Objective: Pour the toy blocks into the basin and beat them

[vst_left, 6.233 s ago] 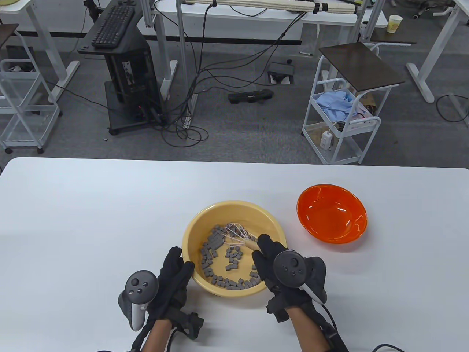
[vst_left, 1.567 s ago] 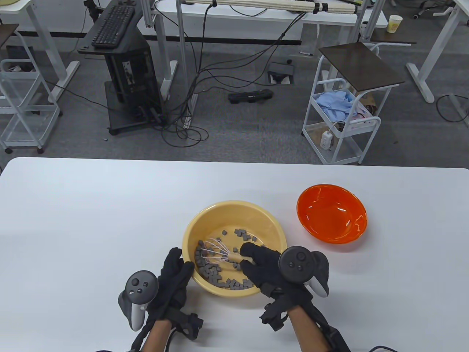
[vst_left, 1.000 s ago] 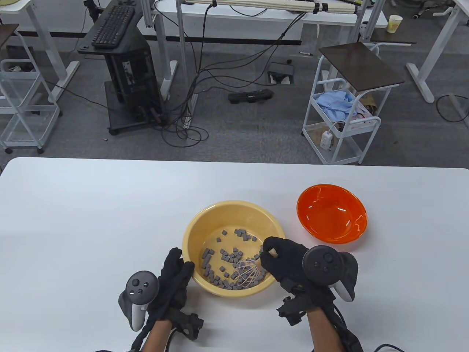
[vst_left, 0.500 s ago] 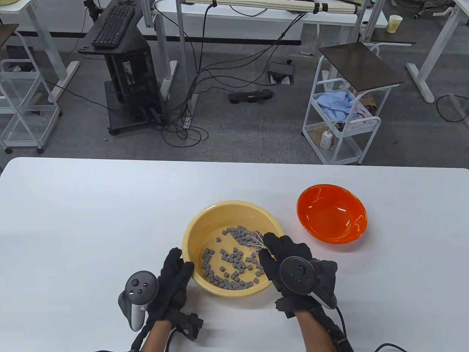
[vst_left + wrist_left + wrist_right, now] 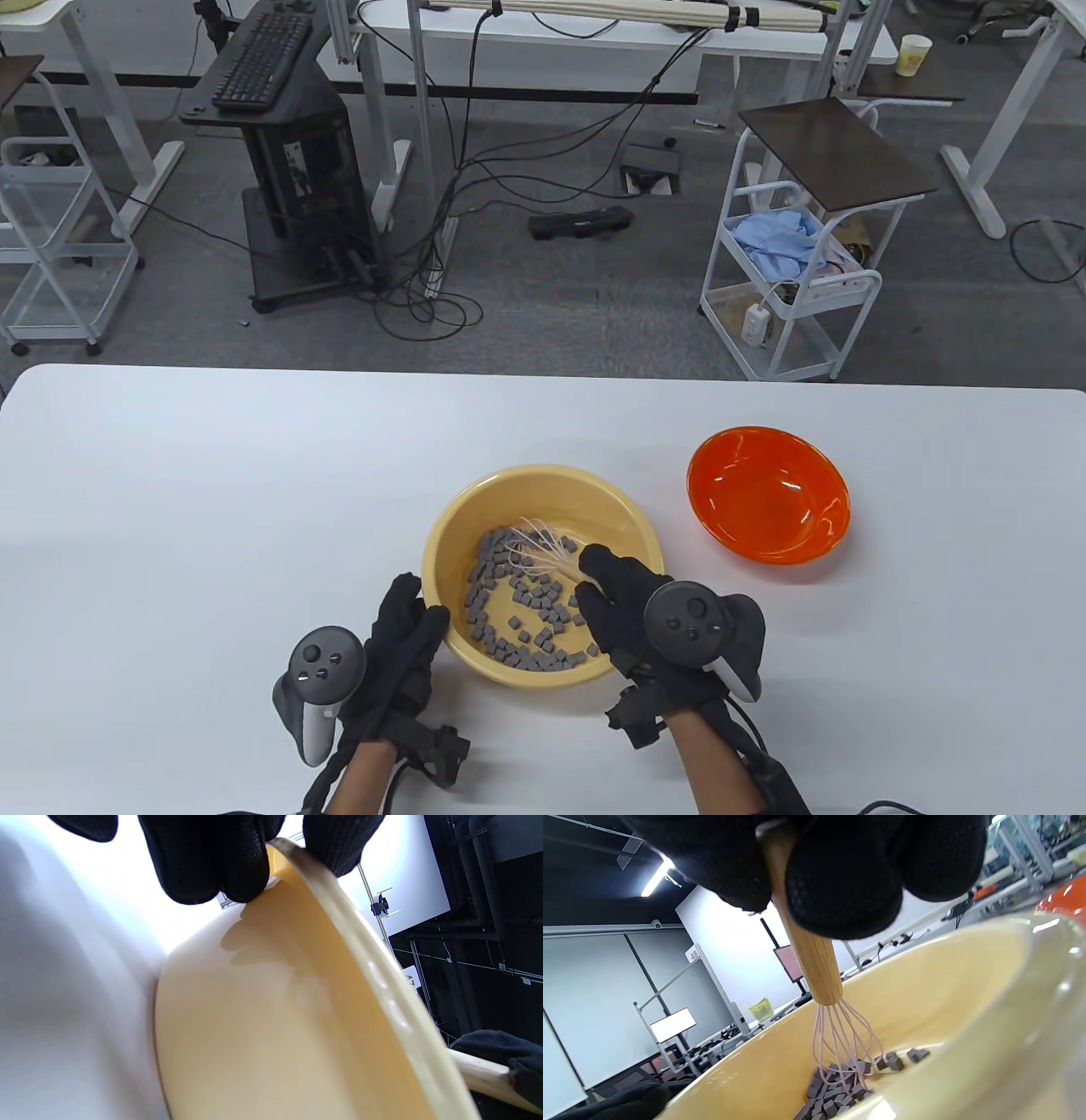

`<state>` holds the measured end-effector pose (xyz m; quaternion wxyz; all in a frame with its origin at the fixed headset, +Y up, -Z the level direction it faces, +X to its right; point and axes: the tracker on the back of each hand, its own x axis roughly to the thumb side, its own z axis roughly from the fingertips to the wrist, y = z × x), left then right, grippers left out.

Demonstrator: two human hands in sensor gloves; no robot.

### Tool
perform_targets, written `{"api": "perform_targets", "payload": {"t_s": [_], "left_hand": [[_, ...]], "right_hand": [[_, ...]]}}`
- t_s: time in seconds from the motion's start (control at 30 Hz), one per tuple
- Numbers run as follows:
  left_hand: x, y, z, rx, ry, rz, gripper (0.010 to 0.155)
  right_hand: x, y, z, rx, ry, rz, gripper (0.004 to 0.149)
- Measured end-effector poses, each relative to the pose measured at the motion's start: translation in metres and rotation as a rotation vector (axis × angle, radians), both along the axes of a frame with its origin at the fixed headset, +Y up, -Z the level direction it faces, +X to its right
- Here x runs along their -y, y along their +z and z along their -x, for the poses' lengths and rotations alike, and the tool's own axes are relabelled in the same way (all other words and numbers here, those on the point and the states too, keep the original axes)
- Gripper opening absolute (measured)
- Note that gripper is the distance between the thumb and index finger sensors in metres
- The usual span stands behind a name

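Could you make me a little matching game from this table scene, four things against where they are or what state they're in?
Things:
1. whisk
2. blocks
3. orange bowl
4. left hand

States:
A. holds nothing inside
B. grips the basin's rim
C. held by the right hand
D. lie scattered in the basin

Pairs: 1-C, 2-D, 3-A, 4-B

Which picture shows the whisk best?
The right wrist view: the whisk shows its wooden handle and pink wires down among the blocks. The table view shows only blurred wires; the left wrist view only a bit of handle.
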<state>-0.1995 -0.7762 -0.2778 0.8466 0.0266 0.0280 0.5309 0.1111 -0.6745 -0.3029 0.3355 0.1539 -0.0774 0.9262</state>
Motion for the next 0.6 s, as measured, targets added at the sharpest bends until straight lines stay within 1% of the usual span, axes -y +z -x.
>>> {"api": "perform_targets", "payload": {"t_s": [0.13, 0.2, 0.4, 0.6], "left_hand": [[0.000, 0.000, 0.000, -0.001, -0.001, 0.001, 0.067], [0.000, 0.000, 0.000, -0.002, 0.001, 0.000, 0.067], [0.000, 0.000, 0.001, -0.003, 0.004, 0.000, 0.067], [0.000, 0.000, 0.000, -0.003, 0.001, 0.001, 0.067]], "right_hand": [[0.001, -0.002, 0.001, -0.093, -0.095, 0.091, 0.043], [-0.001, -0.001, 0.001, -0.114, -0.106, 0.108, 0.043], [-0.015, 0.002, -0.006, -0.147, -0.133, 0.111, 0.042], [-0.036, 0.009, -0.016, -0.112, -0.083, 0.091, 0.041]]}}
